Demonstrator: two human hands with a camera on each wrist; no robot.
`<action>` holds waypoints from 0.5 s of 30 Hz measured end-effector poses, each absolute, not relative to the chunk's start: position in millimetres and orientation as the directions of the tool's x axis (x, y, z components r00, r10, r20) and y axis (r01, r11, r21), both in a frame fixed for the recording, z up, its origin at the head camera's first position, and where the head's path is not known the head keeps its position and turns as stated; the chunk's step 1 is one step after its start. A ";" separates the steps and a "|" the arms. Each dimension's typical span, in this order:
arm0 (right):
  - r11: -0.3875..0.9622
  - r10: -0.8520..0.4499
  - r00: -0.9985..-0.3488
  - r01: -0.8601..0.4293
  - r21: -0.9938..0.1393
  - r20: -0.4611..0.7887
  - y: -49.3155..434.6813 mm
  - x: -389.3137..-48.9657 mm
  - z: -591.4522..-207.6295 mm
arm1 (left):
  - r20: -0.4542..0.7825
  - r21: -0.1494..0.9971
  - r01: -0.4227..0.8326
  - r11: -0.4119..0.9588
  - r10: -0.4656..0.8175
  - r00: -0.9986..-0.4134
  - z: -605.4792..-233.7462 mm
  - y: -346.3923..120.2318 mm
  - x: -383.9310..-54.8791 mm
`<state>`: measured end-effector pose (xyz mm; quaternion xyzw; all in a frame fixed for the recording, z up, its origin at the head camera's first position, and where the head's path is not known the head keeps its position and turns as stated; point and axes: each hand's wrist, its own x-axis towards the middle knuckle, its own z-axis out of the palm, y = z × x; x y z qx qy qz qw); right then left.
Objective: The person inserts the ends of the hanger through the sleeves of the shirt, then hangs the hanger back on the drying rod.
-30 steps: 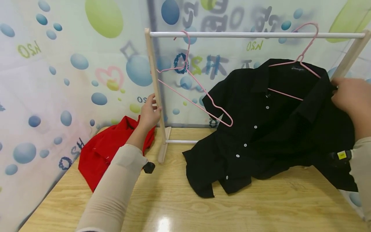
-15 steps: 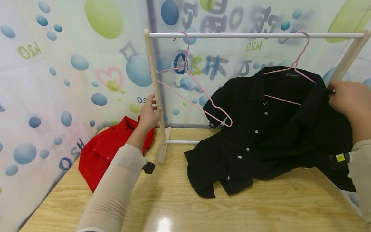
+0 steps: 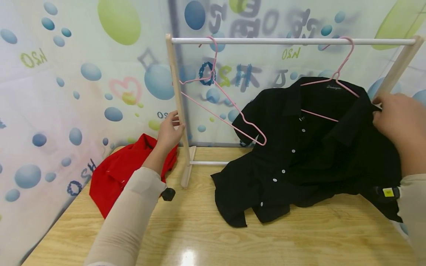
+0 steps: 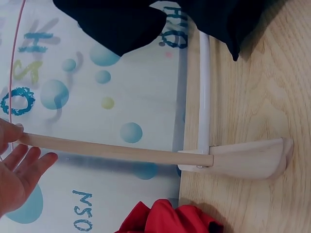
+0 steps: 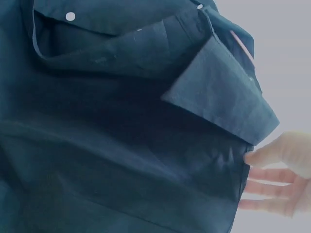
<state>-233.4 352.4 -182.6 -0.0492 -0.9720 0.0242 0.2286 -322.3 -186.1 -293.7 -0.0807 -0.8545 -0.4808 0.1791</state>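
A black short-sleeved shirt (image 3: 266, 184) with white buttons hangs on a pink hanger (image 3: 344, 62), its hook over the rail of a small clothes rack (image 3: 266, 41). My right hand (image 3: 399, 118) pinches the shirt at the shoulder beside the collar; the right wrist view shows thumb and fingers at the fabric's edge. At the rack's left post, my left hand (image 3: 171, 131) grips the wood between thumb and fingers, which also shows in the left wrist view. Beside that post a bare pink hanger (image 3: 233, 107) hangs from the rail. The shirt's lower part spreads over the table.
Red clothing (image 3: 123, 170) lies crumpled on the wooden table (image 3: 186, 229), left of the rack. A patterned backdrop (image 3: 100, 37) stands behind the rack and along the left side.
The hanger with the black shirt has come down, its hook settling onto the rail, and shifted a little left. My right hand has moved left and slightly down with it. The left hand stays at the post.
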 end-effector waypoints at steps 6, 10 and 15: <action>0.992 0.119 -0.824 0.079 -0.097 0.554 339.4 -224.2 -194.0 | 0.401 0.780 0.305 0.546 -0.063 -0.914 -297.9 -192.5 -316.0; 0.991 0.124 -0.799 0.068 -0.117 0.589 327.0 -215.7 -206.6 | 0.413 0.780 0.304 0.548 -0.085 -0.907 -300.6 -197.3 -311.4; 0.988 0.099 -0.768 -0.001 -0.156 0.633 310.4 -206.4 -222.5 | 0.472 0.727 0.339 0.597 -0.075 -0.879 -304.3 -202.1 -306.9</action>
